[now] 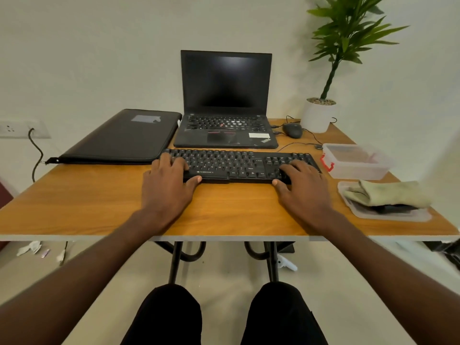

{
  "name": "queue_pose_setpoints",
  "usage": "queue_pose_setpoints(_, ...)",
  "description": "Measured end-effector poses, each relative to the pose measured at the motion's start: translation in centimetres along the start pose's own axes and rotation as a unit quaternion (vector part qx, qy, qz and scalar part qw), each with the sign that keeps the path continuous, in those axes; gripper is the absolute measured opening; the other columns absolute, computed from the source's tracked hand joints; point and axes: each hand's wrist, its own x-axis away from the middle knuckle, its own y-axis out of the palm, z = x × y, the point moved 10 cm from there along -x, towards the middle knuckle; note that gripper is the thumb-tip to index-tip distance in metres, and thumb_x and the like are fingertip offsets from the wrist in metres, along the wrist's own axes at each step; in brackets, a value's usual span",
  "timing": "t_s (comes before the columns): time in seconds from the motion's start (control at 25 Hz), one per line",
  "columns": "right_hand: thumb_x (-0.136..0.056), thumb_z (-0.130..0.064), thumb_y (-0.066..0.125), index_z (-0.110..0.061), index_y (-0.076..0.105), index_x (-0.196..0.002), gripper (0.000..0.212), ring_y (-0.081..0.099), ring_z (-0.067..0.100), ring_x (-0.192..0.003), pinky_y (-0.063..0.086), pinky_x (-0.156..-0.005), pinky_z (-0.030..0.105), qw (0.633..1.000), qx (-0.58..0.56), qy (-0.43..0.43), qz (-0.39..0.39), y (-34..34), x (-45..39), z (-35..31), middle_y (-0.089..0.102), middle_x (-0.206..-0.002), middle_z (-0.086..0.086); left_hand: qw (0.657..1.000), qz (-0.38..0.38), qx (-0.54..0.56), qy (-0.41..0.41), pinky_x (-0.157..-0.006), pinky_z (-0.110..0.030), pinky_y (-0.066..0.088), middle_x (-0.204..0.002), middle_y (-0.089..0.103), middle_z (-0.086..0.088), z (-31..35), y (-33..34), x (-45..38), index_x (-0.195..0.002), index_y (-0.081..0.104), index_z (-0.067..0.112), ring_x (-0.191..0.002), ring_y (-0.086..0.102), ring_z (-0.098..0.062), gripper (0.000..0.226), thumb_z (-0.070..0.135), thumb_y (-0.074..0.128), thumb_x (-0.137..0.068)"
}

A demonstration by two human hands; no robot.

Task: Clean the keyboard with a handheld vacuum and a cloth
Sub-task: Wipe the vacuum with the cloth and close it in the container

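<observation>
A black keyboard (pixel 239 165) lies across the middle of the wooden table (pixel 99 200), just in front of a laptop. My left hand (pixel 169 185) grips its left end, fingers over the keys and thumb against the front edge. At the right end my right hand (pixel 301 185) holds it the same way. A pale folded cloth (pixel 388 194) lies at the right on a clear plastic lid (pixel 358 212), covering a dark object (pixel 393 209) that I cannot identify. No vacuum is plainly visible.
An open black laptop (pixel 225 105) stands behind the keyboard, with a black sleeve (pixel 119 138) to its left. A wired mouse (pixel 292 130), a white potted plant (pixel 318 115) and a clear box with red clips (pixel 356 161) occupy the right side. The table's front edge is near my knees.
</observation>
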Motion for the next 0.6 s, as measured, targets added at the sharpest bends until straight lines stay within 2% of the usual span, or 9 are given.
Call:
queue_pose_setpoints(0.12,-0.099,-0.051,0.055,-0.027,0.052,-0.146,0.053,0.043,0.024,-0.140,0.041,-0.111,0.053,0.999,-0.029,0.023,0.000,0.7,-2.3,0.4,0.049,-0.151,0.001,0.999,0.002,0.051,0.001,-0.093,-0.045,0.053,-0.124,0.059,-0.006,-0.3,1.0,-1.5,-0.126,0.066,0.016,-0.113,0.057,-0.026,0.037,0.042,0.070,-0.099)
queue_pose_setpoints(0.2,-0.101,-0.052,0.049,-0.029,0.046,-0.150,0.054,0.037,0.026,-0.145,0.037,-0.116,0.054,0.999,0.000,0.034,-0.007,1.5,-2.9,0.4,0.044,-0.156,0.001,0.996,0.004,0.083,0.007,-0.093,-0.045,0.054,-0.125,0.060,-0.007,-0.6,1.5,-1.8,-0.130,0.067,0.012,-0.114,0.059,-0.028,0.038,0.034,0.070,-0.100)
queue_pose_setpoints(0.36,-0.105,-0.058,0.030,-0.035,0.029,-0.159,0.059,0.013,0.027,-0.157,0.016,-0.123,0.055,0.998,0.023,0.041,-0.037,2.4,-2.8,0.5,0.018,-0.170,-0.001,0.998,0.047,0.016,0.045,-0.091,-0.051,0.054,-0.118,0.065,-0.009,0.3,1.5,-1.2,-0.128,0.067,0.008,-0.103,0.065,-0.029,0.041,0.040,0.062,-0.104)
queue_pose_setpoints(0.48,-0.105,-0.059,0.029,-0.035,0.028,-0.160,0.059,0.009,0.026,-0.158,0.015,-0.125,0.055,0.998,0.020,0.041,-0.040,2.2,-2.7,0.4,0.013,-0.171,0.000,0.998,0.057,-0.001,0.041,-0.099,-0.054,0.050,-0.118,0.067,-0.009,0.3,1.0,-0.9,-0.128,0.069,0.009,-0.105,0.066,-0.029,0.042,0.043,0.058,-0.106)
queue_pose_setpoints(0.6,-0.105,-0.058,0.030,-0.033,0.031,-0.159,0.059,0.011,0.027,-0.157,0.017,-0.125,0.055,0.998,0.012,0.045,-0.031,1.8,-2.4,0.2,0.016,-0.171,0.002,0.998,0.060,0.002,0.035,-0.101,-0.054,0.048,-0.117,0.067,-0.007,0.4,0.9,-0.8,-0.125,0.070,0.012,-0.107,0.065,-0.027,0.040,0.045,0.056,-0.106)
